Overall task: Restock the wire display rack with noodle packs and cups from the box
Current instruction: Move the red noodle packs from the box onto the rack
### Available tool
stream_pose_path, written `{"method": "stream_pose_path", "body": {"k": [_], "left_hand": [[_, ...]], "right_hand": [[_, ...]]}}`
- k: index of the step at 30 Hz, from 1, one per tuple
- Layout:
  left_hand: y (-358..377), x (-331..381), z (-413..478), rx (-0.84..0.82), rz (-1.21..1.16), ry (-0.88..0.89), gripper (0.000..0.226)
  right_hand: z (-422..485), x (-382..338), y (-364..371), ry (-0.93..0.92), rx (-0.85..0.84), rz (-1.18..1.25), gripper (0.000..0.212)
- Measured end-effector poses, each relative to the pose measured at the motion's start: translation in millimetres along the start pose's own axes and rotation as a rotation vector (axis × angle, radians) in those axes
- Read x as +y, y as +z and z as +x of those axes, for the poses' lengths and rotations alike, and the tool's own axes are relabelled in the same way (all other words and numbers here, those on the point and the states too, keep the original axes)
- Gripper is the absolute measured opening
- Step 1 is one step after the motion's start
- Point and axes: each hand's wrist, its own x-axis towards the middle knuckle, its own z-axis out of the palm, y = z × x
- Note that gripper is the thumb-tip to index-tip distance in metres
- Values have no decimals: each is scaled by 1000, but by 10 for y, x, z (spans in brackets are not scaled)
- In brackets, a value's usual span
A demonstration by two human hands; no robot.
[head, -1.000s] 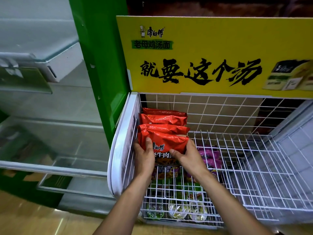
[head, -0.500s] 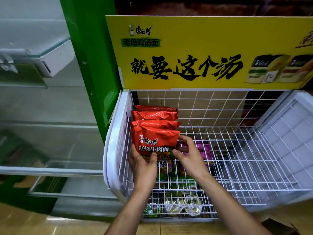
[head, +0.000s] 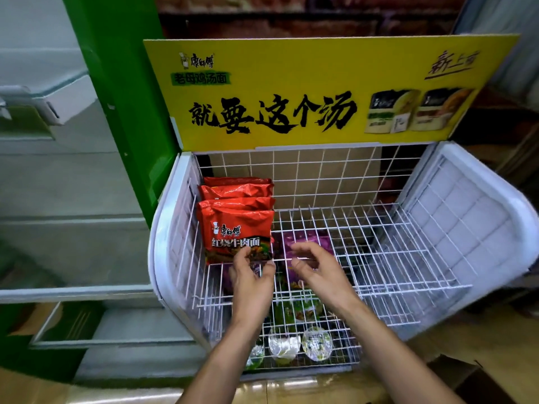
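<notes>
Both bare forearms reach in from the bottom edge, over the front-left part of the wire rack. Left hand back-up, thumb and index curled close together, grip unclear. Right hand just beside it, not touching, fingers loosely curled, holding nothing.

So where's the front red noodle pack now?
Head view: front red noodle pack stands upright at the left end of the white wire shelf, before three more red packs.

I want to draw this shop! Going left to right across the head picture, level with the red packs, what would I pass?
Glass cabinet → green post → red packs → bare wire shelf → rack's white side.
</notes>
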Motion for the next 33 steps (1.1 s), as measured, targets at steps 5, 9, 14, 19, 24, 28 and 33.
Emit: {"method": "stream_pose_path", "body": {"k": [5, 9, 14, 19, 24, 28, 33], "left_hand": [[228, 49, -324, -58, 20, 21, 56], [439, 90, -642, -92, 15, 37, 54], [697, 123, -1001, -144, -5, 39, 53], [994, 190, -1356, -221, -18, 60, 51], [1332, 241, -1645, -318, 13, 85, 43], [1639, 242, -1833, -407, 49, 103, 37], [2051, 246, -2031, -540, 106, 125, 31]], "right_hand": [[-306, 104, -235, -25, 15, 21, 27], [-582, 191, -443, -57, 32, 57, 29], [-915, 340, -712, -54, 35, 92, 25], [-1201, 523, -1021, -60, 85, 96, 28], [-1458, 781, -1357, -44, 150, 132, 25], [-1678, 999, -1637, -4, 222, 160, 22], [-1946, 1264, -1976, 48, 337, 179, 21]]}}
